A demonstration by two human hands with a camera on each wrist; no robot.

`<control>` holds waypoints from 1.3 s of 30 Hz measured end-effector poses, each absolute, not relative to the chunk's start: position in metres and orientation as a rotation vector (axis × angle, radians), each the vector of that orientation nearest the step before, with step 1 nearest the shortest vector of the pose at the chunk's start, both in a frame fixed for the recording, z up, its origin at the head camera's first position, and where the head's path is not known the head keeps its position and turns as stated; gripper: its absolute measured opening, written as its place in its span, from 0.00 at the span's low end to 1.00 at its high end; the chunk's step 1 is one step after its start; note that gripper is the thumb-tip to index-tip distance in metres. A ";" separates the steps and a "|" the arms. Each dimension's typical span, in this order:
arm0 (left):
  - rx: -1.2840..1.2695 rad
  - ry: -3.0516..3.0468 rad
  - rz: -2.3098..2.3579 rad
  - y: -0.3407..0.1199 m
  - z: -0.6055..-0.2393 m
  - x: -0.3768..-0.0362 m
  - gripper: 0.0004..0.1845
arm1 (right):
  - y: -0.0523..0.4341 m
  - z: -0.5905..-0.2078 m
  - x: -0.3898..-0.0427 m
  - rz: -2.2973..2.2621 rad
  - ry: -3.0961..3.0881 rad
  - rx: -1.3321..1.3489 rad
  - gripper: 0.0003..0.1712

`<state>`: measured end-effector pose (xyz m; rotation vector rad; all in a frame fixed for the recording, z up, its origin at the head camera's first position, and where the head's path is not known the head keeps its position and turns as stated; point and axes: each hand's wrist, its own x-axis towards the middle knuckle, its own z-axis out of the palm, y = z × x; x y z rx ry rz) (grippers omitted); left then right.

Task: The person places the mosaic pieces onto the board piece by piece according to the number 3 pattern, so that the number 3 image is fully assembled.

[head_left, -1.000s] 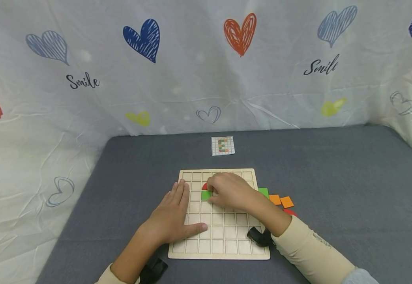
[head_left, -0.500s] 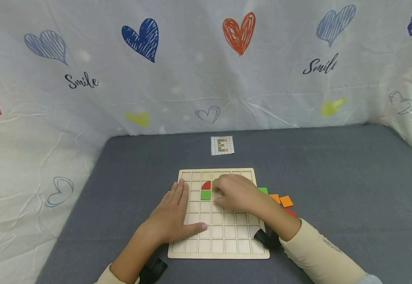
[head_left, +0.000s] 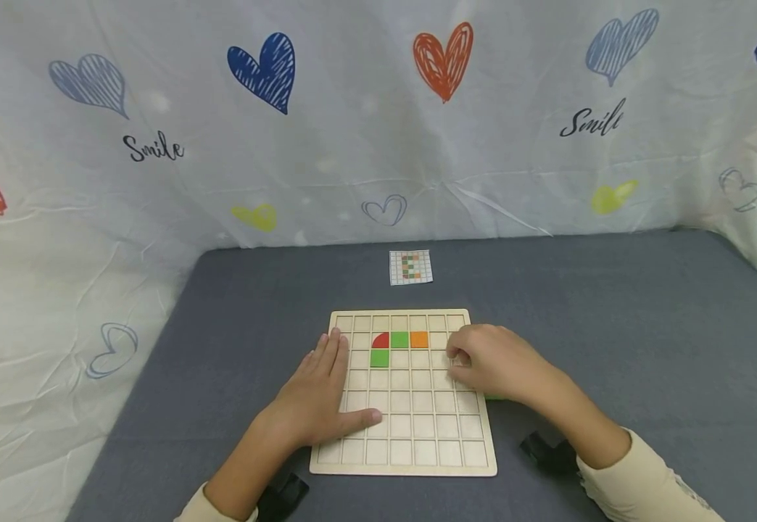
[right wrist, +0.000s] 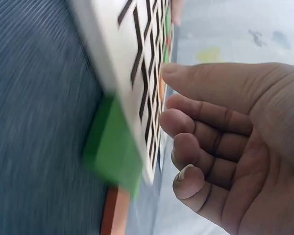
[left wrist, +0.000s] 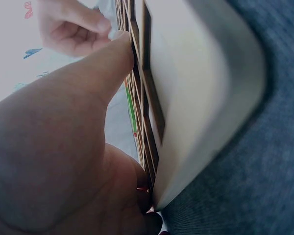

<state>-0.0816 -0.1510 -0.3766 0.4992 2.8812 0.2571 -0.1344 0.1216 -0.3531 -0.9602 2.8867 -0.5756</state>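
Grey bench (head_left: pixel 613 326): left hand (head_left: pixel 316 402) flat, fingers straight, pinning grid board (head_left: pixel 404 464). Right hand (head_left: pixel 492 362) loosely curled, empty; pinch green tile (right wrist: pixel 112 147) by edges, seat square.

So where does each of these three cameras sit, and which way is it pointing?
Head: worn on the head, looking forward and down at the wooden grid board on the grey table; both hands and sleeves show, left hand flat on the board, right hand at its right edge.
Left wrist: low beside the board's edge, looking across it; the left hand's thumb and palm fill the view.
Right wrist: low at the board's right edge, looking past a loose green square tile; curled fingers show.
Shared: all see the board.
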 end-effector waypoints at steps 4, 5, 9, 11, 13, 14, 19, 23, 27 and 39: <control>0.512 2.871 0.254 -0.152 -0.377 -0.082 0.59 | 0.143 -0.351 -0.130 -0.566 2.892 -0.929 0.11; 0.516 2.871 0.252 -0.152 -0.377 -0.082 0.59 | 0.148 -0.351 -0.130 -0.570 2.890 -0.922 0.10; 0.522 2.872 0.252 -0.152 -0.377 -0.082 0.59 | 0.165 -0.349 -0.127 -0.574 2.905 -0.895 0.11; 0.519 2.873 0.254 -0.151 -0.377 -0.082 0.59 | 0.173 -0.350 -0.126 -0.567 2.915 -0.900 0.10; 0.514 2.873 0.254 -0.151 -0.377 -0.082 0.59 | 0.181 -0.350 -0.124 -0.570 2.907 -0.878 0.08; 0.512 2.871 0.253 -0.151 -0.377 -0.082 0.59 | 0.186 -0.350 -0.123 -0.566 2.902 -0.865 0.07; 0.508 2.869 0.249 -0.151 -0.377 -0.082 0.59 | 0.207 -0.352 -0.121 -0.573 2.870 -0.821 0.07; 0.511 2.873 0.252 -0.152 -0.378 -0.082 0.59 | 0.219 -0.356 -0.122 -0.556 2.872 -0.836 0.09; 0.513 2.876 0.263 -0.152 -0.378 -0.082 0.59 | 0.224 -0.359 -0.123 -0.541 2.864 -0.828 0.10; 0.514 2.881 0.263 -0.152 -0.378 -0.082 0.59 | 0.224 -0.365 -0.127 -0.539 2.849 -0.854 0.11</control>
